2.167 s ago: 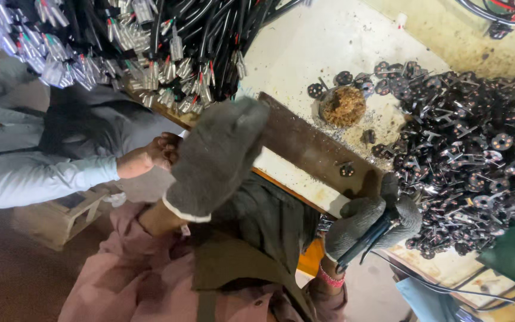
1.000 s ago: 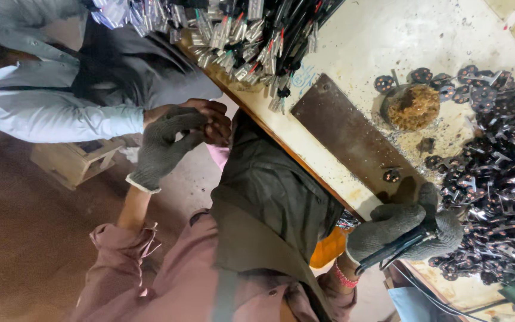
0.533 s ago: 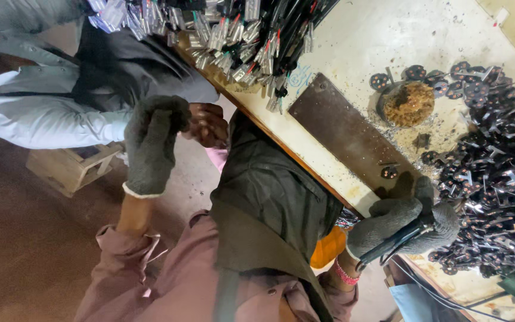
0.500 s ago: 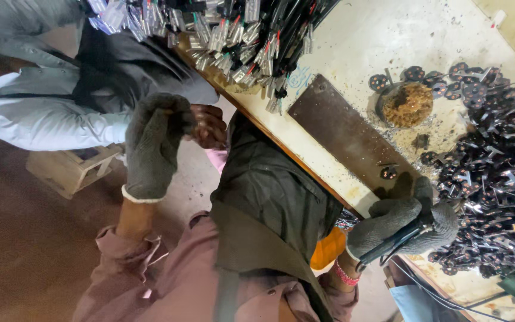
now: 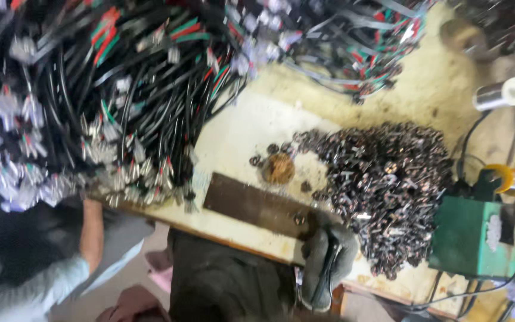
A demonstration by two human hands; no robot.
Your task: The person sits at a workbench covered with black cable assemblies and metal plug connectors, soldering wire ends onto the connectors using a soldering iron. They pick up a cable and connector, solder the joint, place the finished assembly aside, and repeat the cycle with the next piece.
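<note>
A gloved right hand (image 5: 328, 262) is seen at about 5 o'clock in the head view, curled shut around a thin dark tool (image 5: 331, 269) that runs down through the fist; the tool's exact kind can't be made out since the whole shot is pretty blurry, probably from motion. The hand is parked on the near edge of the cream-coloured workbench (image 5: 251, 128), just beside the 5 o'clock end of a flat dark metal bar (image 5: 256, 204) that's laid at a slant across the bench. Right off the hand, toward 1 o'clock, a big heap of small dark metal parts (image 5: 382, 185) is piled up, touching or nearly touching the glove. A small round brownish piece (image 5: 279, 169) is sat just at 12 o'clock of the bar, with a few loose ring-shaped bits next to it. The left hand isn't caught in the shot at all. A huge tangle of black cables with red and green wires and silvery connectors (image 5: 108, 101) is spread over the 9 to 12 o'clock part. A green box-shaped machine (image 5: 478, 238) is found at 4 o'clock, and another person's arm in a light blue sleeve (image 5: 43, 286) is visible at 8 o'clock.
</note>
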